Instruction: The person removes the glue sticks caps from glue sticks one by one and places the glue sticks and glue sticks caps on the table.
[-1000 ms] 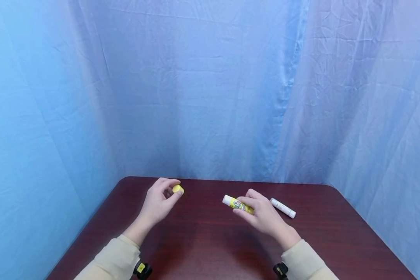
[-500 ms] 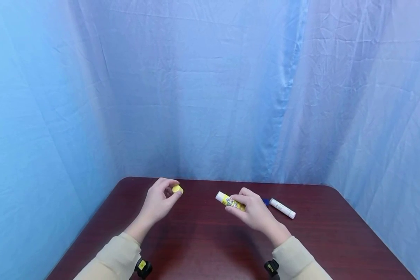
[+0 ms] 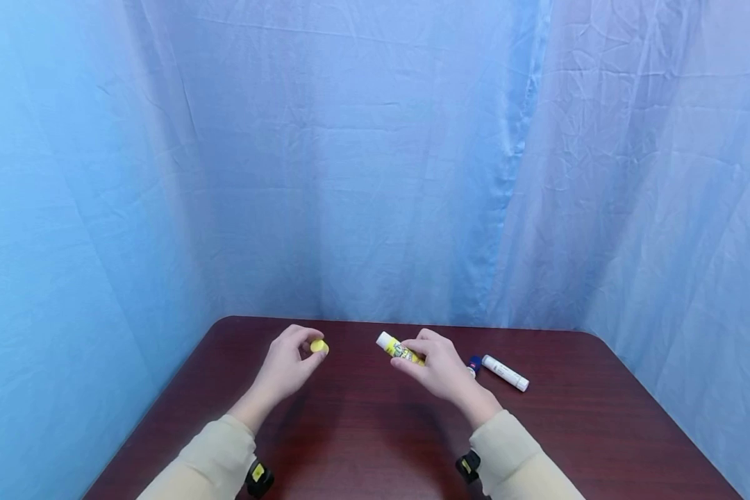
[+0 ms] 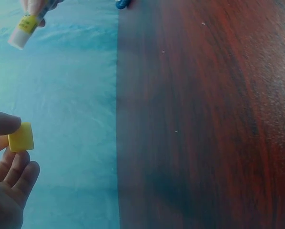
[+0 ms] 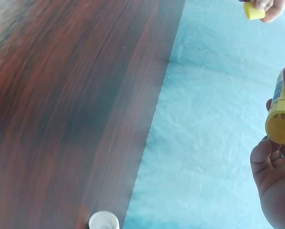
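Between thumb and fingers, my left hand [image 3: 285,362] pinches a small yellow cap [image 3: 319,346] above the table. My right hand [image 3: 442,367] grips an uncapped glue stick [image 3: 400,348] with a yellow patterned label, its white end tilted up toward the left hand. A gap separates cap and stick. The left wrist view shows the cap [image 4: 22,137] held at its sides, with the stick's white end [image 4: 19,38] at upper left. In the right wrist view, the stick's round yellow base [image 5: 280,128] faces the camera.
Right of my right hand, a white tube [image 3: 505,373] lies on the dark red table [image 3: 362,430]. Close by is a blue-capped item [image 3: 474,363], partly hidden by that hand. Blue cloth [image 3: 375,173] hangs behind the table and at both sides.
My right hand has moved left with the glue stick, closer to the cap, uncovering part of the blue-capped item. My left hand has shifted only slightly.
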`<state>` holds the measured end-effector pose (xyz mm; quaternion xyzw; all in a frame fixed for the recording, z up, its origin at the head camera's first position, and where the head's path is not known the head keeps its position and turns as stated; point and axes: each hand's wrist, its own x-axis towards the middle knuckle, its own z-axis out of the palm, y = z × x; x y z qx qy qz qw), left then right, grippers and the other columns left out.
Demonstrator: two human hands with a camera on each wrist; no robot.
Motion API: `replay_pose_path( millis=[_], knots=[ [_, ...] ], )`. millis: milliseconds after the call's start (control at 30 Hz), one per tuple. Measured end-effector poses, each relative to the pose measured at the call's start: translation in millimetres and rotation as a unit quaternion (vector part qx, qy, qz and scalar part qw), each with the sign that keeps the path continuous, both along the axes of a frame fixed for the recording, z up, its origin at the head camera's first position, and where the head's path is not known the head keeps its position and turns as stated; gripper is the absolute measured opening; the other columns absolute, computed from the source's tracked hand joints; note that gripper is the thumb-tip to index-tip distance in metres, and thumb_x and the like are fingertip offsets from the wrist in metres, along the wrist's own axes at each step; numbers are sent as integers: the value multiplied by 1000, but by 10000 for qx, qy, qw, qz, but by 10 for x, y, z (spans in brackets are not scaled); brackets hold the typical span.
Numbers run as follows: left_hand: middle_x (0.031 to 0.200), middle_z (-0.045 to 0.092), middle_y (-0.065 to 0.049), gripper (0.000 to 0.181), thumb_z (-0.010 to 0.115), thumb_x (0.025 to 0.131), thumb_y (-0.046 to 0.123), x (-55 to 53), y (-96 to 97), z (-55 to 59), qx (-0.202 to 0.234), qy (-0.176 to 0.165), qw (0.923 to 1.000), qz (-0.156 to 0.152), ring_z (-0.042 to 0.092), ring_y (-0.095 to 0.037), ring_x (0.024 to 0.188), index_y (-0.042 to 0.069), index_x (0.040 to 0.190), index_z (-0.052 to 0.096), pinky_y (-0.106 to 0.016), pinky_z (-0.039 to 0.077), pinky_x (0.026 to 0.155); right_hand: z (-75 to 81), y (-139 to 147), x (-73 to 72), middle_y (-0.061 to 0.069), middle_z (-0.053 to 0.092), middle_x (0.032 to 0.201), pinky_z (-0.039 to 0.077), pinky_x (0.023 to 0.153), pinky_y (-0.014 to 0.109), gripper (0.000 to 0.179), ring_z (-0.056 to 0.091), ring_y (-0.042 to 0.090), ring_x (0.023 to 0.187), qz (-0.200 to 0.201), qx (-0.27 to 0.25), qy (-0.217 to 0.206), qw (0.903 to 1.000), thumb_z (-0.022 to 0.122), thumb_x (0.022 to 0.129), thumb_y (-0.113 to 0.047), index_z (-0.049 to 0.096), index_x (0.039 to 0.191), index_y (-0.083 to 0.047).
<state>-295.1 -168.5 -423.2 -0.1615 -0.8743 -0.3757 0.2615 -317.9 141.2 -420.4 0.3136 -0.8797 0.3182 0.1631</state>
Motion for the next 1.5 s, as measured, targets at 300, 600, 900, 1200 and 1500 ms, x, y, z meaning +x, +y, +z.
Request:
replay_pose_path(
  millis=[300,600,900,1200,1500],
  knots=[
    [100,64,-4,23,80,85,7,-22,-5,-57,-187,-518,9985,52,61,-22,86,7,107,72,-36,52,76,-8,-129,-45,-11,54,81,47,60,27,23,54,17,73,-101,-44,-243,9996,79,90,-35,79,107,-20],
    [90,61,-1,16,83,83,9,-86,-35,-143,-422,-872,9948,309,57,-18,80,8,94,70,-34,50,73,-74,-214,-118,-9,52,72,46,57,28,14,49,9,66,-274,-17,-484,9985,79,90,-35,79,96,-22],
    [85,59,2,18,84,83,13,-108,-27,-198,-839,-1149,9886,498,53,-15,76,12,81,66,-34,49,71,-133,-300,-140,-9,55,74,46,59,29,20,50,11,69,-379,-33,-766,9963,79,90,-37,81,99,-19],
    [82,57,1,20,84,84,14,-114,8,-220,-1127,-1628,9785,573,52,-18,77,12,77,66,-35,50,71,-163,-431,-156,-6,58,79,48,60,29,27,52,12,73,-395,-131,-1172,9922,77,91,-36,81,104,-13],
    [77,59,3,19,83,85,13,-158,-36,-259,-1396,-1923,9691,659,54,-16,74,13,74,67,-36,51,71,-226,-492,-155,1,66,92,53,64,31,42,58,16,80,-489,-138,-1928,9799,78,90,-42,79,111,-6]
  ],
)
